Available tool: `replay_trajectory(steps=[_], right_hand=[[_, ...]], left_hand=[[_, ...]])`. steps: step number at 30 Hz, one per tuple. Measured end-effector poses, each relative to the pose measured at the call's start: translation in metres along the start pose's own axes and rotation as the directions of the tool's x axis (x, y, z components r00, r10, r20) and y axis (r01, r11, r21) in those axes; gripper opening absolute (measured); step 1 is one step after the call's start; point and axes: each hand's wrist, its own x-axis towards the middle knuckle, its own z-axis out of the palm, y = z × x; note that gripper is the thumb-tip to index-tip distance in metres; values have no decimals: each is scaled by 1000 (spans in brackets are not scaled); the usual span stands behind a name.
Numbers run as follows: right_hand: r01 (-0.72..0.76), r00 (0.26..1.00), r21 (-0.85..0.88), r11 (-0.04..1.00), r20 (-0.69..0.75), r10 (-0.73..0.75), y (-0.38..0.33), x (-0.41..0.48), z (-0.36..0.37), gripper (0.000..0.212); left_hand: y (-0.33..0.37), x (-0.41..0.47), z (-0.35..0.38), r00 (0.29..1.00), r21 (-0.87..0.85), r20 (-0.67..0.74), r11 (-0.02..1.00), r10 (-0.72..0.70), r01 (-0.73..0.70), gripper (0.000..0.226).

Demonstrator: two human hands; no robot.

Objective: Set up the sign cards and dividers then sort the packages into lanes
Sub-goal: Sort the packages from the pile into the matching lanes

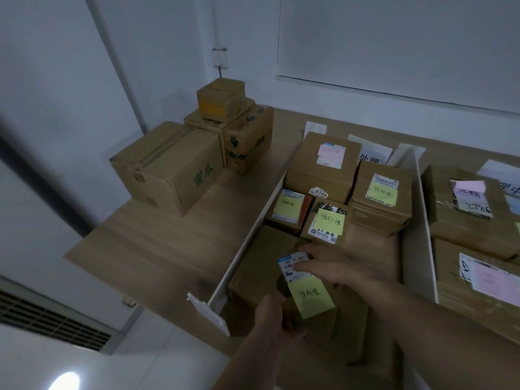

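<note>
A large brown package [253,266] with a shipping label and a yellow sticky note [311,298] lies at the near end of the middle lane. My left hand [271,313] grips its near edge. My right hand [329,266] rests flat on its top, fingers over the label. Beyond it stand several smaller packages with yellow notes [327,218] and one with a pink note [329,152]. A white divider [250,232] bounds the lane on the left, a second divider [422,209] on the right. A white sign card [371,153] stands at the lane's far end.
Several unsorted cardboard boxes [168,167] are stacked at the wooden table's far left corner. Packages with pink notes [467,198] fill the right lane. The table's left edge [92,243] drops to a white floor with a vent [50,319].
</note>
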Motion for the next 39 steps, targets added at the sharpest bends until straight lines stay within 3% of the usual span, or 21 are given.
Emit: replay_trajectory(steps=[9,12,18,26,28,31,33,36,39], right_hand=[[-28,1000,63,998,4,28,9,-4,-4,65],[-30,999,85,996,-6,31,13,-5,-5,70],[4,1000,111,994,-17,-2,13,-15,-14,61],[22,999,85,996,-38,-19,3,-28,-22,71],[30,997,57,998,-73,-26,-3,-32,-24,75],[29,990,22,999,-140,-25,-13,-43,-29,70],[11,978,31,999,-210,-4,-22,-51,-34,63],[3,948,24,1000,-319,5,-38,-58,-39,60],[-8,911,79,997,-411,40,-56,-60,-37,65]], left_hand=[[0,6,1,1000,23,-15,1000,7,-7,17],[-1,4,1,999,33,16,999,28,-29,29],[-2,-8,1,998,136,40,989,48,-53,35],[-2,-31,-2,980,247,-57,954,191,-172,28],[6,-35,-5,952,255,-111,934,284,-248,22],[21,-46,-1,927,269,-48,898,373,-347,12],[36,-54,3,901,258,-41,876,432,-408,19],[63,-63,0,812,340,23,759,584,-555,16],[94,-67,-17,694,447,164,574,701,-686,10]])
